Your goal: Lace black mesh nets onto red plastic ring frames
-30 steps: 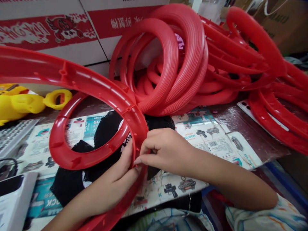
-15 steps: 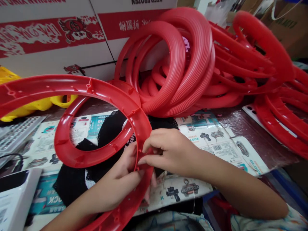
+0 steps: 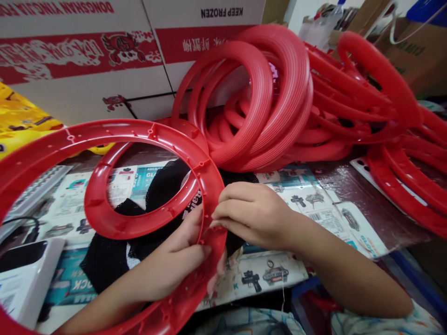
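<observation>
A large red plastic ring [image 3: 115,132] with pegs on its inner face is held close to me, tilted. My left hand [image 3: 181,258] grips its right rim from inside, thumb on top and fingers wrapped behind. My right hand [image 3: 251,211] pinches the same rim just above, fingers curled together on it. A smaller red ring [image 3: 104,218] lies flat on the table behind, on top of black mesh netting [image 3: 104,256].
A big pile of red rings [image 3: 286,97] leans against white-and-red cardboard boxes [image 3: 91,51] at the back and spreads right. Printed toy-gun cards [image 3: 314,209] cover the table. Yellow packaging [image 3: 21,125] is at the left, and a white device [image 3: 24,279] at the lower left.
The large ring has tipped down and toward me, its far rim dropping lower in view. Both hands stay on its right rim, the left fingers now wrapped further behind it.
</observation>
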`<control>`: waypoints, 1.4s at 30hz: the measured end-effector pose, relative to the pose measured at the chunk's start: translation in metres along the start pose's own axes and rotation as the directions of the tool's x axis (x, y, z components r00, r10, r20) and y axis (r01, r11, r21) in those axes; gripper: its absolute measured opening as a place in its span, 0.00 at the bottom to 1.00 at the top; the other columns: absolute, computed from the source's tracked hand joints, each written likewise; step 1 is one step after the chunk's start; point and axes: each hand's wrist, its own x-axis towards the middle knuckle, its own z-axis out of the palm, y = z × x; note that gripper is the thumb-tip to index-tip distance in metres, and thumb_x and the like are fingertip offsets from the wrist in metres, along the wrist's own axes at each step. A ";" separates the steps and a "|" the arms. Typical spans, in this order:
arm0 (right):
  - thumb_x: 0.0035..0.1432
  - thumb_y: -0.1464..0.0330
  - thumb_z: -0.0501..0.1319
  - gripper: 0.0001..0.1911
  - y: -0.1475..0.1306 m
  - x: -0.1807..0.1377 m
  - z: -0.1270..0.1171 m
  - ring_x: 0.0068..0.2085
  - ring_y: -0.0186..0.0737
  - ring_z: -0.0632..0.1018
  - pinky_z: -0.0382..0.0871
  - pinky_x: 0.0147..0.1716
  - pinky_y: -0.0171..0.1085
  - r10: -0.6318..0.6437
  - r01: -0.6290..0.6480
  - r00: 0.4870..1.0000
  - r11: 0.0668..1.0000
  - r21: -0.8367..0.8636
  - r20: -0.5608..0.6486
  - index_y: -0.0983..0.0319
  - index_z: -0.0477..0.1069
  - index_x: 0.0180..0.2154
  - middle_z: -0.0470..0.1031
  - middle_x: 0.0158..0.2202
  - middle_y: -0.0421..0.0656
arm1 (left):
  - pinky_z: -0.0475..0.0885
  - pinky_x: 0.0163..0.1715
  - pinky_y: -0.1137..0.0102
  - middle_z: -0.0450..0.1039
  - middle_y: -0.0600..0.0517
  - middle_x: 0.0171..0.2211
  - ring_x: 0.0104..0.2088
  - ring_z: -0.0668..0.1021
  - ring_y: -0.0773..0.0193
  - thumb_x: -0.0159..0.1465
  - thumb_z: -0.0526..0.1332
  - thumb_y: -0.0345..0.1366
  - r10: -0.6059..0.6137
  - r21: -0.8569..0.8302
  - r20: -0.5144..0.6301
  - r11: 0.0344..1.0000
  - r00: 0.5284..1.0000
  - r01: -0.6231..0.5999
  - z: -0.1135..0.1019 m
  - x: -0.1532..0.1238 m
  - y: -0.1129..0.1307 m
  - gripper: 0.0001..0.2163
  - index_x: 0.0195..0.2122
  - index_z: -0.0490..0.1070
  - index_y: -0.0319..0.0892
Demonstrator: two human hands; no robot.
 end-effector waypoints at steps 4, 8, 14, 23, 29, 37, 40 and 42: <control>0.63 0.73 0.55 0.10 0.000 0.001 0.001 0.31 0.31 0.70 0.66 0.31 0.30 -0.037 0.036 0.998 0.999 -0.022 -0.051 0.66 0.73 0.30 0.74 0.31 0.43 | 0.73 0.25 0.74 0.75 0.55 0.29 0.23 0.78 0.67 0.62 0.52 0.26 -0.025 -0.012 0.030 1.000 0.999 0.025 0.002 0.000 0.003 0.38 0.65 0.27 0.53; 0.64 0.75 0.53 0.12 -0.002 0.001 0.001 0.30 0.31 0.68 0.65 0.30 0.30 -0.050 0.047 0.996 0.998 -0.045 -0.076 0.65 0.73 0.31 0.74 0.31 0.43 | 0.73 0.25 0.73 0.74 0.56 0.29 0.23 0.77 0.67 0.62 0.52 0.26 -0.038 0.010 0.010 0.999 0.999 0.038 0.001 0.000 0.002 0.39 0.65 0.25 0.54; 0.64 0.74 0.53 0.12 0.000 0.001 0.000 0.32 0.32 0.71 0.66 0.32 0.31 0.025 -0.025 1.000 0.999 -0.019 -0.009 0.66 0.73 0.32 0.74 0.32 0.44 | 0.73 0.30 0.71 0.74 0.56 0.30 0.24 0.77 0.67 0.63 0.54 0.30 -0.051 0.096 -0.005 0.994 0.999 0.051 -0.001 -0.002 -0.003 0.39 0.66 0.26 0.55; 0.60 0.69 0.60 0.08 -0.001 -0.002 0.003 0.30 0.30 0.72 0.66 0.31 0.30 0.129 -0.129 0.992 0.988 0.080 0.004 0.65 0.73 0.29 0.73 0.29 0.41 | 0.72 0.19 0.71 0.75 0.53 0.27 0.17 0.75 0.65 0.65 0.56 0.45 0.007 0.090 -0.117 0.996 0.993 0.003 0.009 0.006 -0.002 0.19 0.53 0.50 0.48; 0.64 0.69 0.56 0.11 0.002 -0.004 0.008 0.31 0.31 0.74 0.66 0.30 0.30 0.087 -0.087 0.996 0.996 0.004 0.026 0.66 0.75 0.34 0.76 0.31 0.43 | 0.75 0.31 0.68 0.75 0.50 0.36 0.29 0.79 0.63 0.66 0.56 0.40 0.192 0.258 -0.309 0.960 0.931 -0.112 0.009 0.012 -0.009 0.16 0.51 0.53 0.46; 0.66 0.68 0.53 0.14 0.006 -0.003 0.006 0.32 0.35 0.72 0.66 0.32 0.33 0.009 -0.007 1.000 0.990 -0.139 0.014 0.68 0.74 0.33 0.74 0.30 0.45 | 0.74 0.25 0.67 0.75 0.51 0.33 0.25 0.77 0.61 0.67 0.51 0.41 0.092 0.357 -0.306 0.934 0.948 0.024 0.003 0.008 -0.017 0.29 0.66 0.37 0.51; 0.66 0.69 0.53 0.14 0.007 -0.002 0.004 0.33 0.35 0.72 0.67 0.33 0.34 -0.026 0.031 0.999 0.988 -0.154 0.031 0.68 0.73 0.33 0.73 0.31 0.45 | 0.76 0.35 0.62 0.75 0.45 0.43 0.37 0.79 0.55 0.66 0.55 0.40 0.167 0.434 -0.321 0.901 0.932 -0.012 0.002 0.007 -0.018 0.32 0.67 0.41 0.48; 0.66 0.73 0.51 0.13 0.008 -0.001 0.002 0.34 0.36 0.71 0.67 0.35 0.34 -0.050 0.061 0.996 0.987 -0.150 0.076 0.67 0.73 0.34 0.74 0.33 0.46 | 0.74 0.46 0.58 0.70 0.43 0.52 0.49 0.75 0.49 0.65 0.56 0.40 0.222 0.487 -0.315 0.872 0.923 -0.043 0.002 0.007 -0.017 0.30 0.67 0.47 0.47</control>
